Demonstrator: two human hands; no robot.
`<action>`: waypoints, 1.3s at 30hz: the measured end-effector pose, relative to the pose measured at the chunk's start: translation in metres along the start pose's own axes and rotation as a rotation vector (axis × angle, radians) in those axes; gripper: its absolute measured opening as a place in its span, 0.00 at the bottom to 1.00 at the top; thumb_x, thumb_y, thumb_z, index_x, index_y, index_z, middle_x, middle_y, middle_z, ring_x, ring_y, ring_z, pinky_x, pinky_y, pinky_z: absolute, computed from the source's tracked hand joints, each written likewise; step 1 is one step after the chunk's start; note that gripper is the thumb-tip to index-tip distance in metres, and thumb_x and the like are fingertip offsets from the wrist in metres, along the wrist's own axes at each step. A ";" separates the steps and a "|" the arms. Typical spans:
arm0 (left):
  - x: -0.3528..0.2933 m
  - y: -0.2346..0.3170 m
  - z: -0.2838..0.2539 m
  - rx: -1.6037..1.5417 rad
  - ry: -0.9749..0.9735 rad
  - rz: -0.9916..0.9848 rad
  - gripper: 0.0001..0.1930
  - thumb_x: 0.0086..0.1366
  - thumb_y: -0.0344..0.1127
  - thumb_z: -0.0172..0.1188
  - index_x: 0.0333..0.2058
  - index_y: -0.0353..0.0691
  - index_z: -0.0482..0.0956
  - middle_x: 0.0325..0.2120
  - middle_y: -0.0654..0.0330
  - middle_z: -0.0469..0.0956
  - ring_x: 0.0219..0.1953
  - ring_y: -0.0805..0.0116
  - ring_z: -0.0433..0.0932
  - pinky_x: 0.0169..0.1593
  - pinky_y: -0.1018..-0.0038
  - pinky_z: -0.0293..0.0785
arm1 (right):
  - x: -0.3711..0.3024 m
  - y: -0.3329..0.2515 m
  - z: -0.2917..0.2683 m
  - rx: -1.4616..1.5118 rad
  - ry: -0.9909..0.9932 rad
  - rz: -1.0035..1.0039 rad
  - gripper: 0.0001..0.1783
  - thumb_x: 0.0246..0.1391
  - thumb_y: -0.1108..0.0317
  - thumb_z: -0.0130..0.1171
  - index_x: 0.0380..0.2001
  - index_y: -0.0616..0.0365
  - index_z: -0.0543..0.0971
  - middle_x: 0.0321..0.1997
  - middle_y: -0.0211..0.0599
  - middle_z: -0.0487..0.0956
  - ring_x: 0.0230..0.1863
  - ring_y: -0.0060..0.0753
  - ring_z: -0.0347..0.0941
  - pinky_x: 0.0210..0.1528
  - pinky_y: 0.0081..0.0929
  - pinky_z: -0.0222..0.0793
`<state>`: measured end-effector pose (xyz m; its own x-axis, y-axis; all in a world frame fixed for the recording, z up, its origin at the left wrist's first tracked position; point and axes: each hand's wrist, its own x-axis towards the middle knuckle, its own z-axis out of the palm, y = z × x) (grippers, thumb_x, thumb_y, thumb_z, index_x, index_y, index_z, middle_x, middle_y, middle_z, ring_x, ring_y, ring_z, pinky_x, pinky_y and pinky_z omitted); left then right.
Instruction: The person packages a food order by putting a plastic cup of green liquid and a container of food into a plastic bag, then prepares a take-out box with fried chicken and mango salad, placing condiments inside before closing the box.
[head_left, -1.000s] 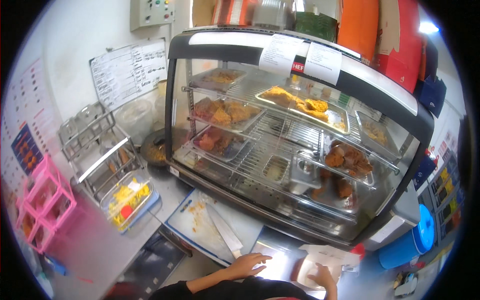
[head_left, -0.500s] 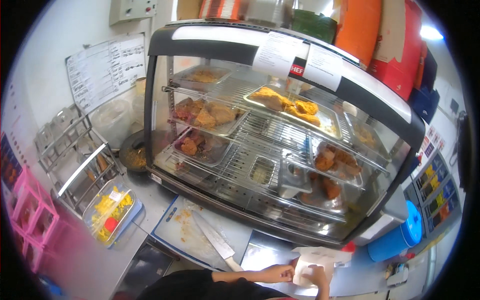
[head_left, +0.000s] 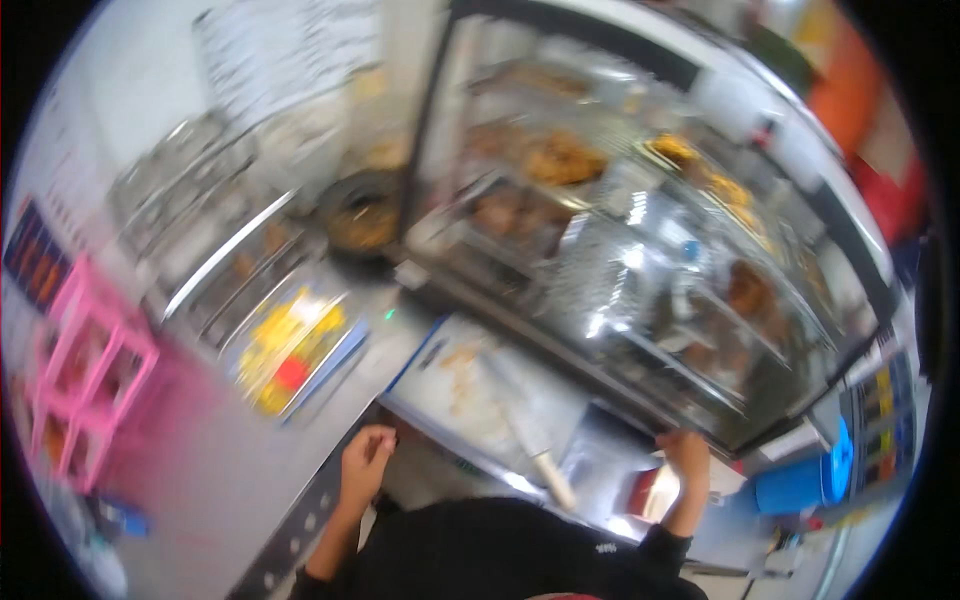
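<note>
From where I stand, the carton (head_left: 657,494) sits on the counter (head_left: 600,450) beside the right hand (head_left: 686,456), and blur keeps me from telling whether either grip pinches anything, so I'd steady the carton low, swinging the left hand (head_left: 365,462) around the knife handle (head_left: 553,479) and the counter's edge.

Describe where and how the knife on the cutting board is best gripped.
Probably by its pale handle, wrapped from above, coming from the person's side: the handle points toward the person's body, while the blade extends away over the cutting board. Blur hides which way the edge faces, so keep fingers off the blade.
</note>
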<state>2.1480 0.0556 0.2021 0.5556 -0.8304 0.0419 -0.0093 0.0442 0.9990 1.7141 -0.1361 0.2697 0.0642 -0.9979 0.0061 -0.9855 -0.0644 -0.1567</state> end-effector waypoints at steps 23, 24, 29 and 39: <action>-0.050 -0.009 -0.211 0.308 0.999 -0.338 0.07 0.57 0.34 0.53 0.30 0.36 0.71 0.23 0.63 0.71 0.24 0.76 0.70 0.27 0.82 0.65 | 0.341 -0.857 0.092 0.526 0.292 -1.089 0.10 0.42 0.69 0.48 0.29 0.58 0.77 0.26 0.43 0.77 0.30 0.40 0.74 0.34 0.32 0.67; -0.050 -0.011 -0.213 0.313 1.018 -0.371 0.07 0.57 0.34 0.54 0.31 0.36 0.71 0.22 0.63 0.71 0.24 0.76 0.70 0.27 0.83 0.65 | 0.336 -0.861 0.098 0.414 0.181 -0.975 0.12 0.42 0.68 0.48 0.29 0.61 0.77 0.30 0.47 0.76 0.33 0.43 0.73 0.37 0.34 0.67; -0.035 -0.016 -0.214 0.280 1.059 -0.461 0.07 0.57 0.33 0.54 0.31 0.36 0.71 0.23 0.63 0.72 0.22 0.76 0.71 0.26 0.84 0.65 | 0.332 -0.849 0.101 -0.025 -0.199 -1.225 0.15 0.42 0.61 0.53 0.27 0.64 0.76 0.33 0.49 0.76 0.34 0.45 0.74 0.37 0.37 0.67; -0.004 -0.018 -0.215 0.325 0.880 -0.563 0.05 0.57 0.27 0.52 0.33 0.35 0.73 0.27 0.61 0.74 0.28 0.77 0.72 0.32 0.84 0.67 | 0.375 -0.961 0.150 0.038 -0.156 -1.165 0.27 0.41 0.48 0.56 0.34 0.65 0.73 0.32 0.49 0.76 0.34 0.45 0.73 0.35 0.37 0.68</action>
<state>2.3247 0.1771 0.1802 0.9474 0.0079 -0.3200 0.2854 -0.4736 0.8332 2.7088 -0.4477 0.2739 0.9447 -0.3248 0.0448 -0.3136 -0.9349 -0.1659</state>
